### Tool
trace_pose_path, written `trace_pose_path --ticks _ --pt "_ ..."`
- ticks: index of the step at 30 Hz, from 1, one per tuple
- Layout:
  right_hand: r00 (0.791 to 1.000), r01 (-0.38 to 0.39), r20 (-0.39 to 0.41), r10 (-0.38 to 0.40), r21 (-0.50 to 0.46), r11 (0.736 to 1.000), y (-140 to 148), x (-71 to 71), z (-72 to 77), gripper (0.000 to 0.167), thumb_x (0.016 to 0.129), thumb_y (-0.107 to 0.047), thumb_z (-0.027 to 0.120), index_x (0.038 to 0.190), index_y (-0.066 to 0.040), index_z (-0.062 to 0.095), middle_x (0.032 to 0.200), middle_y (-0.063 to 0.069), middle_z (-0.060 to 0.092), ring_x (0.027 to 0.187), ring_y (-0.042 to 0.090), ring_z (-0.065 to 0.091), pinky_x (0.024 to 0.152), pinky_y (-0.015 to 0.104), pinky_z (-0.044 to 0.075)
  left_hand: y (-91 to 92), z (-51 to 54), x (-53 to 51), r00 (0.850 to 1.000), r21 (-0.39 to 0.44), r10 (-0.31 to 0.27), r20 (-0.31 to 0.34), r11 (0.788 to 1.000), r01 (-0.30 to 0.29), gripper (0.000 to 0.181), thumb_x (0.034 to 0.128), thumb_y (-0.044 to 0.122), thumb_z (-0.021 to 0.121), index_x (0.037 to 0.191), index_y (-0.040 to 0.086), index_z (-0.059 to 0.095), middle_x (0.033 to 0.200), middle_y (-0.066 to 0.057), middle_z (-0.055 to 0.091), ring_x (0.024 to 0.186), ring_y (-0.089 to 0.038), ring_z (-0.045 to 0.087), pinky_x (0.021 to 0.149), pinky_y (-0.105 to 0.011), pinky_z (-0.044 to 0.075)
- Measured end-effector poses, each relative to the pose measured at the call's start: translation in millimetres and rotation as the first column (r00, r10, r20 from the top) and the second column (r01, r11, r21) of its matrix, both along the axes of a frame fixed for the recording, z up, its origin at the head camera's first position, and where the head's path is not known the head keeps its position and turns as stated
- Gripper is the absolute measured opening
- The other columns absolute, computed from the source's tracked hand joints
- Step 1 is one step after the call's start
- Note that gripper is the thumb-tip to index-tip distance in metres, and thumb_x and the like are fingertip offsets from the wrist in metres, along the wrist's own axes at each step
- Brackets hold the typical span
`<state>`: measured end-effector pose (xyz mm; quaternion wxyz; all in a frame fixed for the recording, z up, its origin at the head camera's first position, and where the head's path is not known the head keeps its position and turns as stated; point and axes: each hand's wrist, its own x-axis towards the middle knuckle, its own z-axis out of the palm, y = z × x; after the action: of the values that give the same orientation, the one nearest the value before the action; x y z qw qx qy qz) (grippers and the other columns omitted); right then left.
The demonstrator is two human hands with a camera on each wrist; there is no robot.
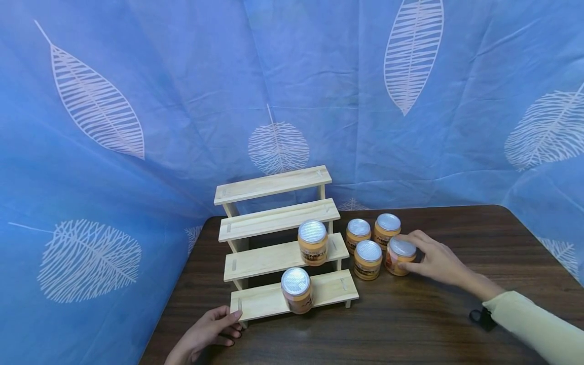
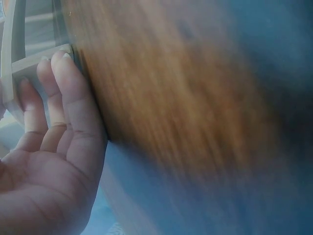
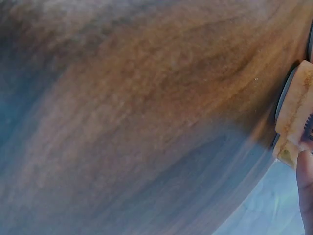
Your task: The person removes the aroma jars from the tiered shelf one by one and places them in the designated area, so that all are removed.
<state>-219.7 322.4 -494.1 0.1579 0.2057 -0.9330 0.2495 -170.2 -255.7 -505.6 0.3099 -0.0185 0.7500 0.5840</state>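
A stepped wooden display rack (image 1: 276, 220) with several pale tiers stands on the dark table. My left hand (image 1: 212, 327) holds the left end of its lowest tier, the thumb on top and the fingers lower down. In the left wrist view the fingers (image 2: 73, 98) of that hand touch the wooden end piece (image 2: 36, 61). Right of the rack, my right hand (image 1: 433, 258) grips an orange jar (image 1: 396, 263) with a silver lid, thumb in front and fingers behind. At the right wrist view's edge, orange jars (image 3: 296, 105) show beside a fingertip (image 3: 305, 171).
One similar jar (image 1: 298, 301) stands on the lowest tier, another jar (image 1: 314, 251) on the tier above. Next to the gripped one, three more are grouped on the table: a front jar (image 1: 366, 268), a left jar (image 1: 353, 238) and a rear jar (image 1: 383, 235). Blue leaf-patterned cloth (image 1: 205, 101) hangs behind.
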Motion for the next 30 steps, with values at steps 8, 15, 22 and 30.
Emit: trace_pose_path --ticks 8,15,22,30 --pt "1.000 0.002 -0.012 -0.002 0.017 1.000 -0.3 -0.8 -2.1 0.064 0.078 -0.023 0.088 0.134 -0.017 0.059 0.116 0.005 0.058 0.074 0.004 0.055 0.053 0.019 0.043 -0.5 -0.6 0.3 1.000 -0.003 0.002 -0.004 1.000 -0.002 0.037 0.1000 0.045 0.059 0.097 0.008 0.060 0.092 -0.002 0.067 0.082 -0.012 0.069 0.071 -0.029 0.059" --pt "1.000 0.019 0.020 -0.019 0.028 0.999 -0.4 1.5 -1.6 0.066 0.080 -0.026 0.087 0.137 -0.017 0.057 0.119 0.007 0.057 0.076 0.009 0.058 0.054 0.019 0.044 -0.2 -0.3 0.4 1.000 -0.003 -0.004 -0.005 1.000 0.004 0.036 0.1001 0.045 0.059 0.096 0.009 0.059 0.092 -0.002 0.067 0.082 -0.011 0.069 0.071 -0.029 0.059" --pt "0.998 0.062 0.024 -0.064 0.055 0.997 3.3 5.4 5.9 0.075 0.081 -0.042 0.084 0.144 -0.018 0.051 0.131 0.010 0.057 0.104 0.030 0.064 0.062 0.037 0.053 0.4 0.3 0.5 1.000 0.008 -0.009 -0.004 1.000 0.009 0.037 0.1005 0.045 0.059 0.099 0.007 0.060 0.092 -0.001 0.067 0.082 -0.011 0.069 0.071 -0.029 0.059" --pt "0.999 0.041 -0.024 -0.040 0.056 0.998 10.0 4.6 43.3 0.072 0.085 -0.036 0.081 0.147 -0.016 0.049 0.138 0.015 0.053 0.119 0.042 0.057 0.075 0.061 0.053 -0.6 -0.1 0.1 1.000 0.011 -0.013 -0.002 1.000 0.013 0.036 0.1009 0.045 0.058 0.099 0.008 0.060 0.092 -0.001 0.067 0.083 -0.011 0.069 0.072 -0.029 0.058"
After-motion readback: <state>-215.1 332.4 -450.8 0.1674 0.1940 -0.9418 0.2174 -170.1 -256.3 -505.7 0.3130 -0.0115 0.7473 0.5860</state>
